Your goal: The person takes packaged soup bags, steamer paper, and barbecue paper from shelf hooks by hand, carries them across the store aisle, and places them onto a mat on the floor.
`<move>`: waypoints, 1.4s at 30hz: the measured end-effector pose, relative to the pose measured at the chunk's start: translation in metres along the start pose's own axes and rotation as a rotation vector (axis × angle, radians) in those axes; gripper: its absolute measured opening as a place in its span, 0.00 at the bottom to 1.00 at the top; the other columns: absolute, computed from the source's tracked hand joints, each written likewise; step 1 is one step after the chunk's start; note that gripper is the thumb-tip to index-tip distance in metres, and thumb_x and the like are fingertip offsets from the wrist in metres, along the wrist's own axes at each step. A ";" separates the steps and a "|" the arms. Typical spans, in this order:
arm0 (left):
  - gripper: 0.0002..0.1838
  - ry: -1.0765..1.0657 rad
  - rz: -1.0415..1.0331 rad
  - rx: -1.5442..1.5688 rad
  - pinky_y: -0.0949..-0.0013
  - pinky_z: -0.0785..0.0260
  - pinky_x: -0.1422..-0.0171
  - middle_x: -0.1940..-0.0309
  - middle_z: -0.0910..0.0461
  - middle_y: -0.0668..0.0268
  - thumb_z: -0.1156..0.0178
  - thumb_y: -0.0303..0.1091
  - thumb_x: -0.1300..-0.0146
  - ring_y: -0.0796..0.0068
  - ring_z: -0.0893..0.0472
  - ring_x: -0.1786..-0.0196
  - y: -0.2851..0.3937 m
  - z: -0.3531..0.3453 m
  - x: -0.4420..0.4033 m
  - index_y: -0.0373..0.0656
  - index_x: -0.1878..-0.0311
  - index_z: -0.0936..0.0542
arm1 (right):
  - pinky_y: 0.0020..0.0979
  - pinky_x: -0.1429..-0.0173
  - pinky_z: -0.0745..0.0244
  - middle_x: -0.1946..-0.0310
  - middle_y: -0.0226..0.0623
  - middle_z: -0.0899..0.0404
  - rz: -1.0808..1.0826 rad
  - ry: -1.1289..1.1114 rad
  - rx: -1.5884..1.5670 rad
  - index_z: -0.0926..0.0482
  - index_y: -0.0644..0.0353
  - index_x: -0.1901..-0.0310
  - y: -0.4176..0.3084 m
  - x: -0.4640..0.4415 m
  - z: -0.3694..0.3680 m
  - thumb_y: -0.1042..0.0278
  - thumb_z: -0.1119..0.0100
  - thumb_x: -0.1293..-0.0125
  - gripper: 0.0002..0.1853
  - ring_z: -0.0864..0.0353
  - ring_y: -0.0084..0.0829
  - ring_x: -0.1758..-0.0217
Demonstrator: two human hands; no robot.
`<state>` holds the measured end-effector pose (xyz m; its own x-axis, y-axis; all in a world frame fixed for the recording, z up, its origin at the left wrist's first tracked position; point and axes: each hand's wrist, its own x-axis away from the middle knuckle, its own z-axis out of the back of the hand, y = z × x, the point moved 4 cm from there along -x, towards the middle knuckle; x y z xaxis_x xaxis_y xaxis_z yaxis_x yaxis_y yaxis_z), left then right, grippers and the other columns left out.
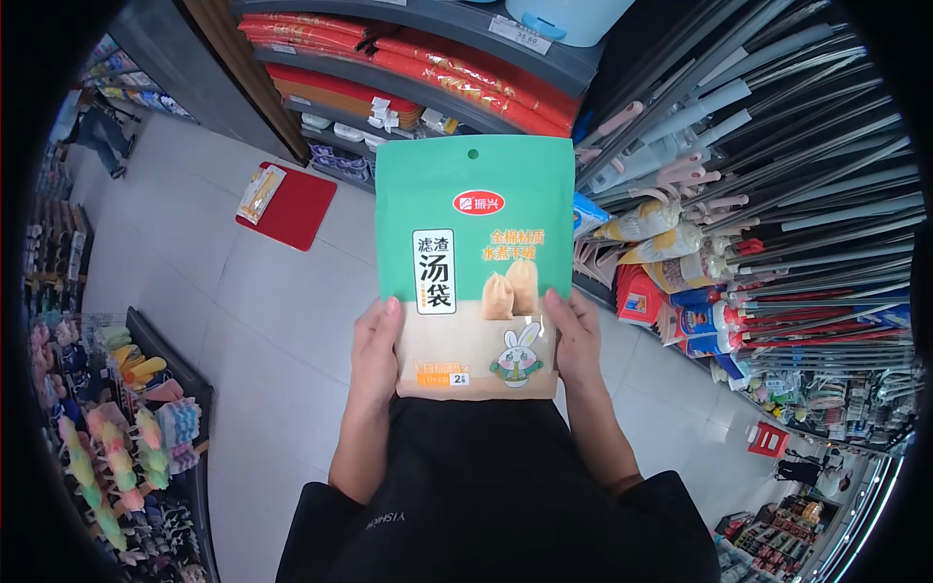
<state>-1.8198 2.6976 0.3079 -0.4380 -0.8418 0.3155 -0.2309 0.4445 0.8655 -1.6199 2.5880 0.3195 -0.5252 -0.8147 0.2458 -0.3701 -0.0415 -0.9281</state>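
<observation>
Upright in front of me is a packet of soup filter bags (473, 262), green on top and beige below. Its front carries a red oval logo, a white label with black characters, a picture of two tied pouches and a cartoon rabbit. My left hand (377, 335) grips its lower left edge, thumb on the front. On the lower right edge my right hand (573, 330) closes the same way. The other fingers of both hands are mostly hidden behind the packet.
A shelf (428, 73) with red goods stands ahead. Mops and long handles (777, 146) hang at right. A red mat (301, 209) with a package (262, 194) lies on the tiled floor (262, 330). At left is a goods rack (146, 389); people are far off.
</observation>
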 end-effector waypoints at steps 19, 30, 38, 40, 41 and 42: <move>0.13 -0.028 -0.136 0.006 0.78 0.32 0.54 0.62 0.20 0.66 0.48 0.33 0.31 0.84 0.23 0.61 0.001 0.027 0.025 0.33 0.50 0.25 | 0.19 0.61 0.33 0.65 0.31 0.20 0.146 -0.172 0.045 0.23 0.69 0.55 -0.007 0.015 -0.010 0.69 0.51 0.30 0.12 0.26 0.14 0.64; 0.13 -0.033 -0.174 -0.043 0.78 0.33 0.52 0.60 0.20 0.65 0.47 0.31 0.32 0.84 0.24 0.59 0.001 0.013 0.029 0.32 0.51 0.24 | 0.18 0.60 0.34 0.65 0.30 0.19 0.157 -0.105 0.033 0.23 0.68 0.55 -0.003 0.022 0.005 0.69 0.51 0.31 0.12 0.27 0.13 0.64; 0.12 -0.027 -0.164 -0.047 0.77 0.33 0.50 0.59 0.20 0.65 0.47 0.30 0.32 0.83 0.24 0.57 -0.003 0.004 0.029 0.32 0.51 0.24 | 0.19 0.60 0.32 0.64 0.31 0.19 0.171 -0.108 0.043 0.23 0.69 0.53 -0.005 0.026 0.012 0.70 0.51 0.30 0.12 0.26 0.14 0.63; 0.12 -0.032 -0.155 -0.042 0.77 0.33 0.51 0.59 0.20 0.65 0.48 0.30 0.32 0.83 0.24 0.58 -0.003 0.001 0.029 0.32 0.51 0.24 | 0.19 0.59 0.32 0.64 0.31 0.19 0.168 -0.094 0.029 0.23 0.69 0.53 -0.007 0.027 0.012 0.70 0.51 0.30 0.12 0.26 0.15 0.63; 0.12 -0.034 -0.154 -0.041 0.77 0.33 0.51 0.59 0.20 0.65 0.48 0.30 0.32 0.83 0.24 0.58 -0.004 0.000 0.028 0.32 0.51 0.24 | 0.19 0.59 0.32 0.64 0.31 0.19 0.168 -0.093 0.032 0.23 0.69 0.53 -0.006 0.026 0.014 0.70 0.51 0.30 0.12 0.25 0.15 0.63; 0.12 -0.036 -0.152 -0.040 0.77 0.32 0.51 0.59 0.20 0.64 0.48 0.30 0.32 0.83 0.23 0.58 -0.004 0.000 0.028 0.32 0.51 0.24 | 0.19 0.59 0.32 0.64 0.31 0.19 0.166 -0.092 0.036 0.23 0.69 0.53 -0.005 0.026 0.016 0.70 0.51 0.30 0.12 0.25 0.15 0.63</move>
<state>-1.8309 2.6717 0.3131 -0.4313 -0.8867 0.1666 -0.2623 0.3000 0.9172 -1.6193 2.5578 0.3258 -0.5037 -0.8616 0.0632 -0.2557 0.0788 -0.9635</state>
